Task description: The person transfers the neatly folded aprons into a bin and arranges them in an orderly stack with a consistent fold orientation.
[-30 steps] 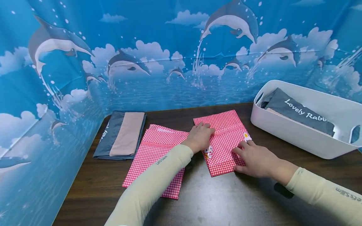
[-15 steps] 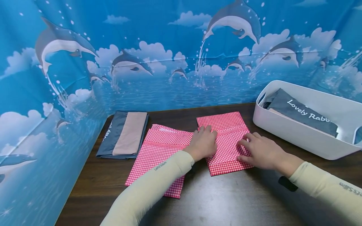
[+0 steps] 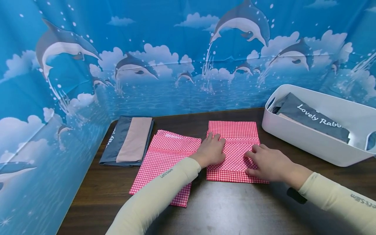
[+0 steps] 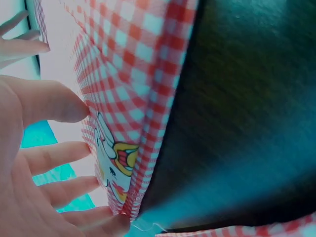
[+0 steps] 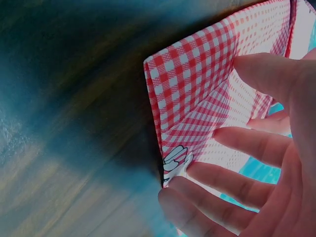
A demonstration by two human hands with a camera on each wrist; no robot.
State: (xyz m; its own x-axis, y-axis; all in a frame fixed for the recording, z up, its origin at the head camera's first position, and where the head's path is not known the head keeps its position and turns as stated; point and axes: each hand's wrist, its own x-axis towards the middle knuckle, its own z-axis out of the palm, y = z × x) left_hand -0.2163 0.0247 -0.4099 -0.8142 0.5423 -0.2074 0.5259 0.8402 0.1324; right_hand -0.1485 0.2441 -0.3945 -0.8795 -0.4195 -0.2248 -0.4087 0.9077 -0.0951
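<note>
A folded red-and-white checked cloth (image 3: 235, 129) lies flat on the dark table, its edges nearly square to my view. On its left side my left hand (image 3: 210, 150) rests with relaxed, spread fingers. My right hand (image 3: 268, 163) touches the lower right part, fingers loosely bent and thumb on the fabric. In the left wrist view, the fingertips meet the edge beside a printed rabbit (image 4: 116, 165). The right wrist view shows fingertips along the opposite edge near another print (image 5: 175, 160), partly covered by them. Neither hand pinches the cloth.
A second checked cloth (image 3: 167, 160) lies to the left, partly under my left forearm. Farther left is a folded grey-and-pink cloth (image 3: 133, 140). At the right stands a white basket (image 3: 302, 140) holding a grey "Lovely Rabbit" cloth (image 3: 317, 119). A dolphin-printed curtain backs the table.
The checked cloth under my hands has turned clockwise, from slanted to nearly straight. Both hands have stayed at its sides and shifted only slightly. The other cloths and basket have stayed put.
</note>
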